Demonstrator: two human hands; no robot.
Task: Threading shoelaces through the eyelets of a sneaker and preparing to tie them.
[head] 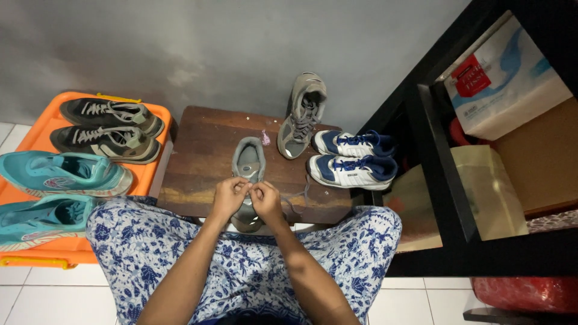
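Count: eight shoes in view, four pairs by colour. Two grey ones: grey shoe lies flat at the near middle of the dark wooden tabletop, toe toward the person; its mate, the second grey shoe, leans upright against the wall at the far right edge. Two white-and-blue shoes sit side by side just right of it. Orange crate lid on the left carries four: two dark grey shoes far, two teal shoes near. Black shelf on the right holds a tissue box and a cardboard box. Left hand and right hand meet over the grey shoe's lacing, fingers pressed together pinching a grey lace; one lace end trails right. Shoe is grey with a paler insole, worn-looking.
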